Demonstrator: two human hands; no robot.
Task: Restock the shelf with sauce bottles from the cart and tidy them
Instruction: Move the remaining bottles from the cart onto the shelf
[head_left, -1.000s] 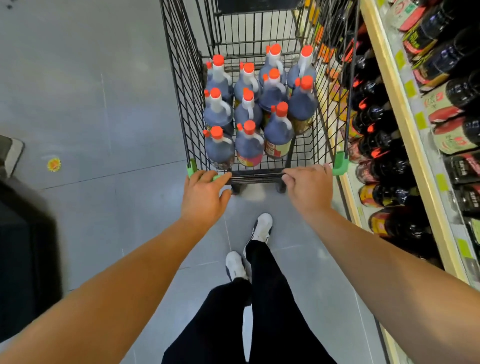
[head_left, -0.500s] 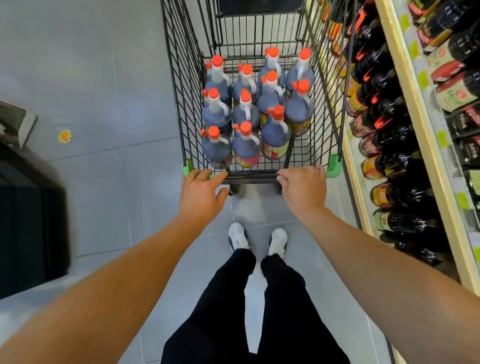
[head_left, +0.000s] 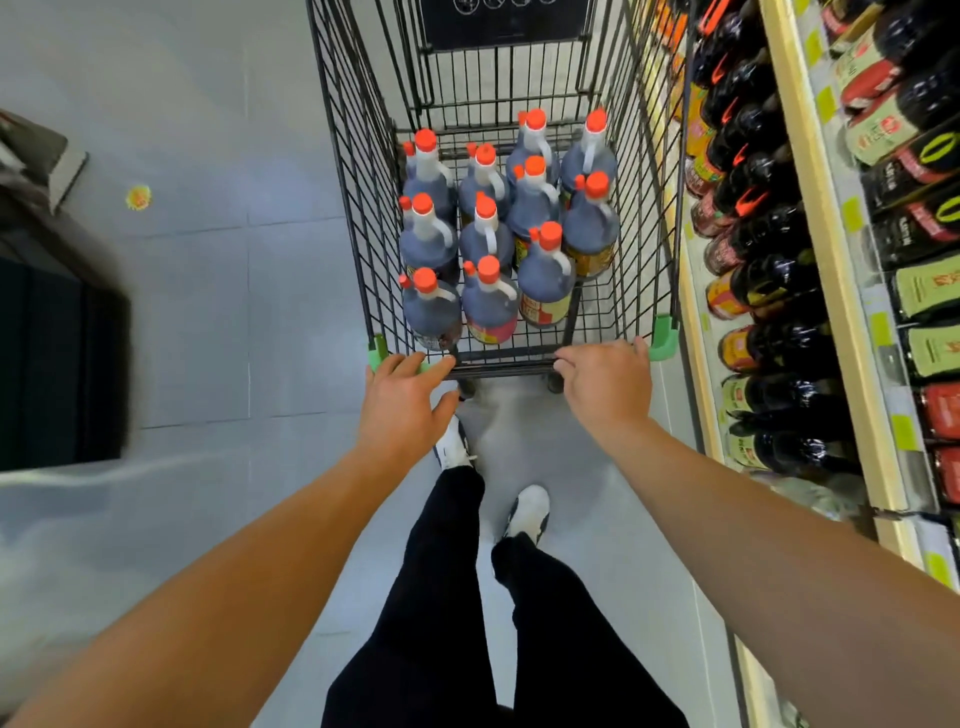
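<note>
Both hands lay on the handle (head_left: 501, 364) of the cart (head_left: 358, 171): the left hand (head_left: 402, 400) with fingers loosely spread over it, the right hand (head_left: 605, 382) curled around it. Red-capped sauce bottles (head_left: 488, 306) stood upright in the basket, beside the shelf (head_left: 826, 218).

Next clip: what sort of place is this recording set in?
Most likely a supermarket aisle. A wire shopping cart carries red-capped sauce bottles, a shelf on the right is lined with dark bottles behind price tags, and the floor is tiled. Both hands are at the cart's handle.
</note>
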